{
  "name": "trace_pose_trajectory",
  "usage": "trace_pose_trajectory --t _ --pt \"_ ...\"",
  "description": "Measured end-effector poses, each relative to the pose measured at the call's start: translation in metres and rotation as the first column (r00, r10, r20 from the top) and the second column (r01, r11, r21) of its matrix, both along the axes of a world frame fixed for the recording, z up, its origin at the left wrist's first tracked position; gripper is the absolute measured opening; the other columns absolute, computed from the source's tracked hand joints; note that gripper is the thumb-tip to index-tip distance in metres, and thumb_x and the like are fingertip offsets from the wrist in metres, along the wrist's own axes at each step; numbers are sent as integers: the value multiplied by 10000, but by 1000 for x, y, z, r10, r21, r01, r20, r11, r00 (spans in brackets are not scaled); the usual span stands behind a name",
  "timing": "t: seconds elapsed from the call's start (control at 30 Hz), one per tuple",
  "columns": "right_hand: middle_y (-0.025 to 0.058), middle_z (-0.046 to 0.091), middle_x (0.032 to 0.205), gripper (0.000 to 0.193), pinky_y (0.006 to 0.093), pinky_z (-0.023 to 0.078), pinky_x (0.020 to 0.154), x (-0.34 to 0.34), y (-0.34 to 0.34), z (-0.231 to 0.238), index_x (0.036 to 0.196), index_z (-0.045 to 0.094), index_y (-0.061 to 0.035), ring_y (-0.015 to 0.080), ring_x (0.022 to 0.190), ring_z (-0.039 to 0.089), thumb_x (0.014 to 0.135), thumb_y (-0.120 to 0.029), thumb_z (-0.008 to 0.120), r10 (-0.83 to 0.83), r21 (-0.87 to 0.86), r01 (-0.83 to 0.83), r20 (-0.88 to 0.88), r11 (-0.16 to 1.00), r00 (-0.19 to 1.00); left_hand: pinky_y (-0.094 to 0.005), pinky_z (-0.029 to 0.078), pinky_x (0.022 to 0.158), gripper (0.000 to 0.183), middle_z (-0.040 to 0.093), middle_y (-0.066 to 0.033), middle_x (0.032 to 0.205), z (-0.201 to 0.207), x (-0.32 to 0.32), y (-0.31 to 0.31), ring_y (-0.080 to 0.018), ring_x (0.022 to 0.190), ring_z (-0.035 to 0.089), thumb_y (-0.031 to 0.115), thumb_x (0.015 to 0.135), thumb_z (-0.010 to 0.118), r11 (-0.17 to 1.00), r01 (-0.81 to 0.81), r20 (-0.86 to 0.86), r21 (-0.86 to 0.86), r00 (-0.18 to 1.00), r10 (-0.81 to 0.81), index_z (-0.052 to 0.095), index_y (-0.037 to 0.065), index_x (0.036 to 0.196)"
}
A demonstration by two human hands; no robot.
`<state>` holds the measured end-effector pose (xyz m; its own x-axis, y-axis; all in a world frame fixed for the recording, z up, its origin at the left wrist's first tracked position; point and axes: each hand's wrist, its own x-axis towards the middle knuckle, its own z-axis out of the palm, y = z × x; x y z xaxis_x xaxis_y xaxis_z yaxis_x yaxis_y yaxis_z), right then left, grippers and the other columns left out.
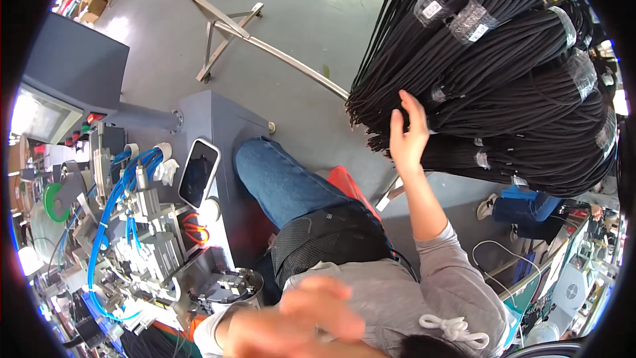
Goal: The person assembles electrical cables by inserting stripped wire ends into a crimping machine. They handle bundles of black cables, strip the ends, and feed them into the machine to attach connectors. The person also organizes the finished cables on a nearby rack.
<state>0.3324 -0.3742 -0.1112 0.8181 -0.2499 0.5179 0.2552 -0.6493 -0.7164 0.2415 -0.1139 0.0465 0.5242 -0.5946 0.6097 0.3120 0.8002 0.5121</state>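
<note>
My right hand (409, 139) reaches forward with its fingers stretched out and apart, holding nothing that I can see. It is at the near ends of thick bundles of black cables (490, 79); whether the fingertips touch them I cannot tell. Clear plastic wrap (472, 21) with white labels binds the bundles. Close to the camera, low in the view, my left hand (308, 318) is smeared by motion in front of my grey top. Its fingers are too blurred to show whether they hold anything.
On my left stands a bench machine (156, 252) with blue air tubes (106, 225). A phone (200, 174) lies on the grey cabinet (228, 122) beside it. Ahead, a wheeled metal frame (278, 59) crosses the floor. Another person's legs (527, 207) show beyond the cables.
</note>
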Motion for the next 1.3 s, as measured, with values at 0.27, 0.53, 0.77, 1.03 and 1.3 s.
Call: trace_pose_trajectory --t 0.27,0.53,0.77,1.03,1.3 --pt "98 622 1082 234 269 472 892 2 -10 35 1139 577 27 172 1018 607 915 62 519 20 197 -54 169 979 985 -373 420 920 584 559 -102 1248 37 -28 -37 -256 1101 556 141 722 729 159 -675 693 721 701 -168 532 59 1266" --pt "274 170 1505 811 439 192 1141 24 57 36 1458 138 58 409 1395 199 823 -86 621 132 10 -133 64 991 989 -394 416 930 524 560 -116 1216 16 2 -34 -279 1104 546 195 778 702 -66 -869 809 491 483 -336 534 50 1253" --pt "338 201 1468 842 452 223 1120 70 58 19 1435 103 125 449 1364 239 883 -251 615 -107 197 99 30 975 994 -413 399 974 503 539 -135 1272 21 26 -27 -315 1149 524 198 816 667 -54 -834 787 550 538 -301 521 51 1275" --pt "338 512 1252 767 373 429 985 76 74 107 1383 288 119 413 1163 542 808 -201 682 -83 208 30 250 978 965 -422 321 1073 511 442 -217 1358 19 92 -9 -376 1266 421 157 875 601 -188 -892 909 412 415 21 448 4 1338" --pt "184 659 773 391 356 496 542 50 48 172 1174 580 48 264 666 677 889 -220 611 382 296 -410 148 863 912 -345 368 1023 808 512 -94 1279 -25 183 -23 -195 1203 475 460 818 707 318 -674 514 667 725 459 367 -9 1382"
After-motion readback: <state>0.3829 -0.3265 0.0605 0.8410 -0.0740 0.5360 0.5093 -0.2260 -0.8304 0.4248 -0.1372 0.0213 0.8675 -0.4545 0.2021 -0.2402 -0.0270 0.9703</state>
